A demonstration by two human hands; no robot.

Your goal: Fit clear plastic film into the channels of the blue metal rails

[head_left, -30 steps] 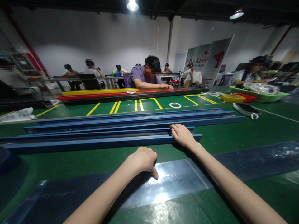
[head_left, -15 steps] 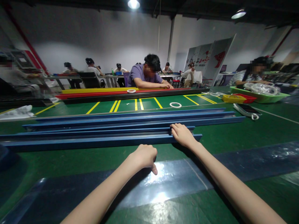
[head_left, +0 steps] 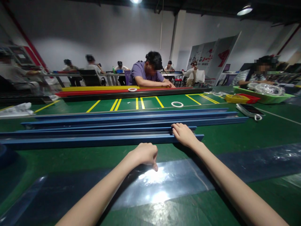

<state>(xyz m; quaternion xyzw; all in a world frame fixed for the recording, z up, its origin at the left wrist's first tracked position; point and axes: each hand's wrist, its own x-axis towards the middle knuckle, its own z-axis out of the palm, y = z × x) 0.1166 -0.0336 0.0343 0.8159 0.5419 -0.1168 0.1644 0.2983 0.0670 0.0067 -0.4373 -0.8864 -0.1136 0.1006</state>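
Long blue channel strips (head_left: 94, 139) lie across the green table in front of me. My right hand (head_left: 182, 134) is closed over the right end of the nearest blue strip, its fingers bent over the far edge. Nearer to me, my left hand (head_left: 147, 154) hangs above a long transparent plastic sheet (head_left: 131, 191). Its fingers are curled and the thumb points down; what lies under the fingers is hidden. A second group of blue strips (head_left: 211, 121) lies just beyond the first.
Black, red and yellow bars (head_left: 113, 93) lie farther back, before a person in purple (head_left: 141, 73). A white ring (head_left: 177, 104) is on the table. To the right are a phone (head_left: 251, 110), a yellow tray (head_left: 236, 99) and a green basin (head_left: 270, 99) with bagged rings.
The view has shifted slightly. My left hand has moved up a little over the sheet, and my right hand stays on the end of the blue strip.
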